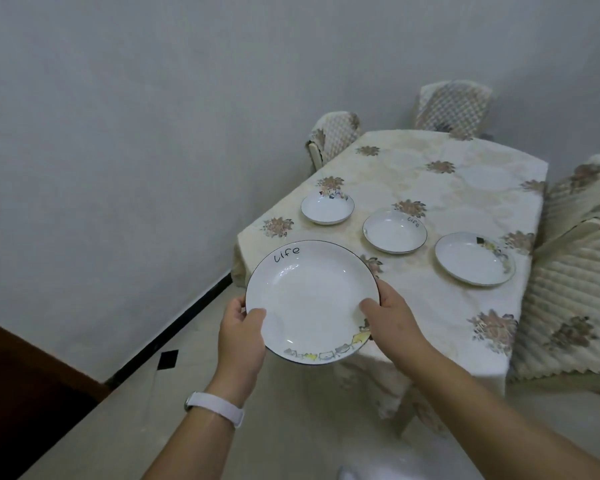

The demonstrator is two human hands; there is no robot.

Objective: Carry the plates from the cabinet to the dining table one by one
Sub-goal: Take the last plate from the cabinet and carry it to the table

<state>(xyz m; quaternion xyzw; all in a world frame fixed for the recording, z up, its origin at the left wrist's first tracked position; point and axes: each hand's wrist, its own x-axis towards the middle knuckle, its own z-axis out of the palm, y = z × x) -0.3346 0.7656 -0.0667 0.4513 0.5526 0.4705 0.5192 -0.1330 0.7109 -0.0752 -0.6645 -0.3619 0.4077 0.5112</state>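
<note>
I hold a white plate [309, 292] with a dark rim, the word "Life" and small drawings, level in front of me over the near left corner of the dining table [440, 306]. My left hand [241, 336] grips its left edge, thumb on top. My right hand [390, 318] grips its right edge, thumb on the rim. Three more white plates lie on the flowered tablecloth: a small plate [327, 208] at the left, a middle plate [394, 232], and a right plate [474, 258].
Cloth-covered chairs stand around the table: one at the far left [333, 133], one at the far end [452, 105], two on the right [575, 289]. A grey wall runs along the left. Dark wooden furniture [21, 393] sits at the lower left. Pale floor tiles lie below.
</note>
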